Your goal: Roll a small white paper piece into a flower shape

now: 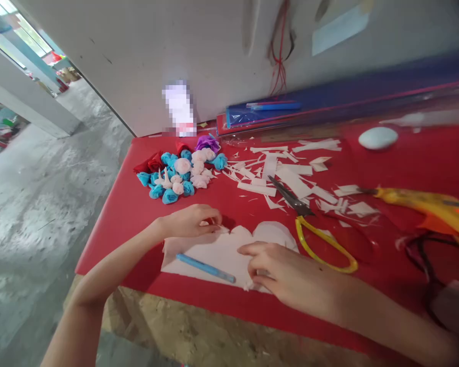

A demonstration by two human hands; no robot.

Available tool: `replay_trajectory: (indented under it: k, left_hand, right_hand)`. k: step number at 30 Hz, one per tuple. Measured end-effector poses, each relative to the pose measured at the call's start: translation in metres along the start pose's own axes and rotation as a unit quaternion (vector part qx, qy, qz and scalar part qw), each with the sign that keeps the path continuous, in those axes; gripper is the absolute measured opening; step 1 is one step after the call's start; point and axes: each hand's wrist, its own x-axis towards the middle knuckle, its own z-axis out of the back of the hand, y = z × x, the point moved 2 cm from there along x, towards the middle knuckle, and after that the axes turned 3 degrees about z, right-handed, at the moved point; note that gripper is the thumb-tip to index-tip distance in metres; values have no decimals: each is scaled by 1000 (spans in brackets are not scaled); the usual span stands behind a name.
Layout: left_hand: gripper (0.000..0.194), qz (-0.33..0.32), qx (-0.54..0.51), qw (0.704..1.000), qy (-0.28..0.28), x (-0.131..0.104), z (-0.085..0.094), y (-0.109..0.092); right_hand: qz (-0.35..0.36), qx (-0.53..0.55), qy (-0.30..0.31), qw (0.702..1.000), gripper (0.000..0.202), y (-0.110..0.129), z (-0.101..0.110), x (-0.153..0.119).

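**Both hands on the white paper**

On the red desk [137, 214] lies the white paper [214, 252], long axis left-right. Left hand [189, 220] pinches its upper-left edge, fingers together; right hand [286, 275] pinches its lower-right edge. 1 blue pen [205, 268] lies between them.

A white sheet of crepe paper [218, 252] lies flat near the front edge of the red tabletop, its far edge cut into rounded scallops. Its near right corner is crumpled and frayed. A light blue pen [205, 268] rests slantwise across the sheet's near half.
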Motion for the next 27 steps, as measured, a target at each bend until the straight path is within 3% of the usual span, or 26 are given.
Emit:
replay_trajectory:
  k: [5,11,14,17,20,22,27]
  left_hand:
    - [7,37,-44,998,0,1,3,0]
    - [7,66,-99,993,-11,1,6,1]
    - [11,80,-135,987,-44,1,7,-1]
    - [16,99,-168,974,-115,1,10,-10]
    - [15,108,-224,950,-188,1,14,-27]
    - [14,109,-309,918,-223,1,18,-41]
    - [11,74,-369,892,-252,4,25,-73]
  right_hand:
    - [11,4,42,999,21,0,-4,-7]
    - [-11,9,32,999,21,5,-2,-2]
    - [2,10,14,1000,23,14,9,5]
    - [33,21,-52,998,23,29,28,13]
    - [87,62,-242,964,19,43,51,13]
    - [98,83,-321,938,16,48,59,9]
    - [124,107,-387,907,10,51,64,-1]
